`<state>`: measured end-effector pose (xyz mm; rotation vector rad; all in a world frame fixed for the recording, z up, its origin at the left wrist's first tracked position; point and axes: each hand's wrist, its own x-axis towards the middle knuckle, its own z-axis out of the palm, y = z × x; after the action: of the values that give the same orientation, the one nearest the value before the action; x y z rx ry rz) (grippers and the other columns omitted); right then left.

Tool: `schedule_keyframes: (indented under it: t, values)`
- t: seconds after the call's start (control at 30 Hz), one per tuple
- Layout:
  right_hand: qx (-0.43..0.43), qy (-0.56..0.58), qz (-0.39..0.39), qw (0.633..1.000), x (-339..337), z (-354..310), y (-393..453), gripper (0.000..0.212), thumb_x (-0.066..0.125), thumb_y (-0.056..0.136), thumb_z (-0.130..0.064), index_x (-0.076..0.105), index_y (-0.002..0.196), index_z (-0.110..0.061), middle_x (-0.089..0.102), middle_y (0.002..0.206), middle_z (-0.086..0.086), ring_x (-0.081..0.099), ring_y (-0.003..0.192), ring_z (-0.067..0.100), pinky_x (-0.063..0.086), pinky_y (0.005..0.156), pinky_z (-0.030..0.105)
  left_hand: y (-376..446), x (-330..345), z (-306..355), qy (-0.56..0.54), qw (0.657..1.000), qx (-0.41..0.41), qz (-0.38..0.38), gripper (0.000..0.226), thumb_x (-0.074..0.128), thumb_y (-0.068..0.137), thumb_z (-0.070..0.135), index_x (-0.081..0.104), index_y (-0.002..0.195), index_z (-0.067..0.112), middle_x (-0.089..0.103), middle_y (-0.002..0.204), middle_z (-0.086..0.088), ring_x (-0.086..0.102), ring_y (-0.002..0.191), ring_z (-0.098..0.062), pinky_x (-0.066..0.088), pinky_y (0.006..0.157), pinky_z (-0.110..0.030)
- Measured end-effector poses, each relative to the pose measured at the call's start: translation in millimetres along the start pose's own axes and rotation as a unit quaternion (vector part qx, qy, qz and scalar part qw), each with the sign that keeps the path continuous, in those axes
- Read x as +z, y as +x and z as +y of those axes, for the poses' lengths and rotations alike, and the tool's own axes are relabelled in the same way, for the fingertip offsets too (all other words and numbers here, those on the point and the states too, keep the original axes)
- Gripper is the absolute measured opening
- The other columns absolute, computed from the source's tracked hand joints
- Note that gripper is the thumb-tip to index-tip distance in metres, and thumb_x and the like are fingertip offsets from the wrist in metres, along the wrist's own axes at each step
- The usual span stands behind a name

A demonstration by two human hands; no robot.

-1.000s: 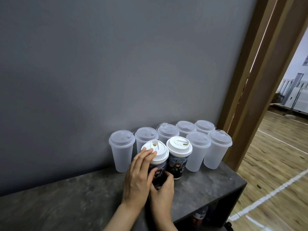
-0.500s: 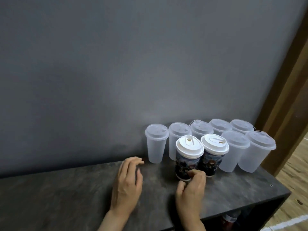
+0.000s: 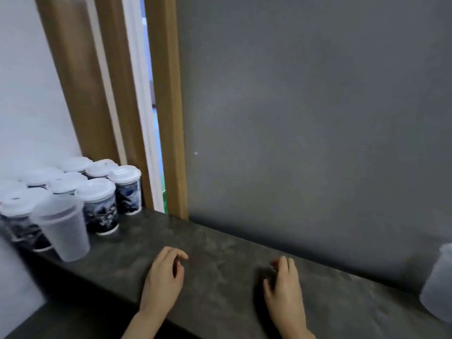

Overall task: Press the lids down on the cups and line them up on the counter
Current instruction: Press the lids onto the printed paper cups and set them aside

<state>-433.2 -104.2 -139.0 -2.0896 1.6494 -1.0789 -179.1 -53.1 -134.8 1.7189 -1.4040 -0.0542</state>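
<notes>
Hanging both hands low over the dark counter (image 3: 220,241) right now, keeping the left hand (image 3: 162,277) and the right hand (image 3: 285,287) well apart, fingers loosely curled and gripping nothing at all, so basically idling between cups. Spotting the next batch at the far left end, beside the wooden door frame (image 3: 168,118): a tight cluster of printed cups (image 3: 100,206) wearing white lids, plus one frosted clear cup (image 3: 63,228) standing at the front of the pack. Not managing to tell through the blur whether those lids are seated or just resting on top. Guessing at that bunch being a staging pile, parked out of the way and waiting for pressing and lining up, which would explain the hands floating mid-counter, probably heading that way. Catching another frosted cup (image 3: 437,285) poking in at the right edge, close to the grey wall (image 3: 318,118), likely the end of the row already sorted, though not swearing to it. Comparing with half a second back: no longer touching the bottom of a printed cup with the right fingertips, pulling that hand clear instead; swinging the view hard to the left, losing nearly the whole lidded row off the right side and picking up the door frame and the waiting cluster, while keeping the left hand over bare counter just as before.
</notes>
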Motion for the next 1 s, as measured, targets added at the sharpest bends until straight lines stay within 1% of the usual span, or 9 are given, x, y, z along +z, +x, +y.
schedule_keyframes:
  t: [0.1,0.2,0.37,0.47,0.57,0.63,0.7,0.8,1.0]
  values:
    - [-0.030,-0.004,-0.026,0.999,55.9,-48.3,17.4,0.026,0.065,0.081,-0.004,0.052,0.102,-0.010,0.047,0.108,0.006,0.052,0.103,0.027,0.047,0.088,0.035,20.5,-33.3,-51.5,0.012,0.998,-0.028,0.058,0.039,0.067,0.079,-0.005,0.057,0.098,0.027,0.052,0.102,0.009,0.059,0.095,-0.014,0.052,0.085,-0.035]
    - [-0.065,-0.002,-0.029,0.997,94.9,-84.2,35.1,0.021,0.063,0.084,-0.006,0.050,0.097,-0.017,0.046,0.104,0.001,0.052,0.099,0.022,0.047,0.083,0.031,41.6,-53.9,-91.4,0.085,0.982,-0.036,0.164,0.043,0.074,0.075,-0.003,0.055,0.110,0.014,0.048,0.114,-0.001,0.056,0.108,-0.028,0.047,0.094,-0.042]
    - [-0.093,-0.047,-0.038,0.994,122.3,-105.6,62.8,0.022,0.063,0.084,-0.004,0.053,0.098,-0.018,0.042,0.098,-0.005,0.052,0.089,0.017,0.046,0.074,0.026,64.3,-89.4,-108.1,0.203,0.905,0.199,0.317,0.025,0.062,0.084,0.007,0.054,0.107,0.012,0.053,0.114,-0.007,0.056,0.099,-0.029,0.043,0.085,-0.039]
    - [-0.071,-0.031,-0.009,0.997,126.4,-97.5,68.1,0.028,0.067,0.075,0.009,0.056,0.091,-0.011,0.047,0.095,0.000,0.054,0.084,0.024,0.050,0.068,0.037,82.8,-121.2,-90.9,0.250,0.875,0.139,0.390,0.028,0.064,0.081,0.010,0.058,0.106,0.020,0.051,0.121,-0.005,0.052,0.111,-0.031,0.036,0.089,-0.043]
    - [-0.075,-0.044,0.012,0.996,128.7,-95.5,67.4,0.031,0.068,0.071,0.013,0.055,0.089,-0.010,0.047,0.093,0.002,0.054,0.081,0.027,0.050,0.066,0.039,100.0,-151.0,-81.6,0.296,0.913,-0.030,0.279,0.050,0.075,0.067,0.010,0.061,0.114,0.016,0.047,0.134,-0.012,0.035,0.135,-0.038,0.019,0.103,-0.049]
    - [-0.080,-0.061,0.008,0.995,131.2,-97.8,65.6,0.031,0.069,0.071,0.011,0.055,0.089,-0.010,0.048,0.094,0.003,0.054,0.082,0.027,0.050,0.067,0.039,104.7,-159.2,-81.3,0.295,0.934,-0.107,0.171,0.064,0.087,0.055,0.007,0.064,0.114,0.009,0.053,0.129,-0.020,0.038,0.131,-0.046,0.020,0.105,-0.058]
    - [-0.087,-0.068,0.006,0.994,132.7,-98.5,63.8,0.032,0.070,0.071,0.009,0.054,0.089,-0.012,0.047,0.095,0.002,0.053,0.082,0.026,0.050,0.066,0.038,105.2,-159.5,-80.7,0.299,0.937,-0.136,0.118,0.058,0.087,0.055,0.000,0.067,0.109,0.007,0.057,0.124,-0.020,0.043,0.124,-0.046,0.024,0.102,-0.062]
    - [-0.095,-0.078,0.000,0.992,133.2,-98.3,62.6,0.033,0.070,0.071,0.008,0.054,0.092,-0.013,0.045,0.096,-0.001,0.052,0.080,0.022,0.048,0.066,0.033,105.6,-158.3,-83.6,0.300,0.939,-0.107,0.128,0.045,0.077,0.062,-0.012,0.070,0.103,0.005,0.061,0.120,-0.020,0.050,0.114,-0.046,0.032,0.095,-0.065]
    - [-0.116,-0.112,-0.027,0.986,131.4,-102.6,57.3,0.033,0.073,0.071,0.005,0.058,0.094,-0.013,0.045,0.096,-0.003,0.049,0.074,0.014,0.041,0.064,0.023,98.0,-162.7,-88.3,0.278,0.941,-0.075,0.178,0.026,0.072,0.078,-0.003,0.071,0.100,0.011,0.067,0.113,-0.011,0.056,0.107,-0.038,0.036,0.093,-0.058]
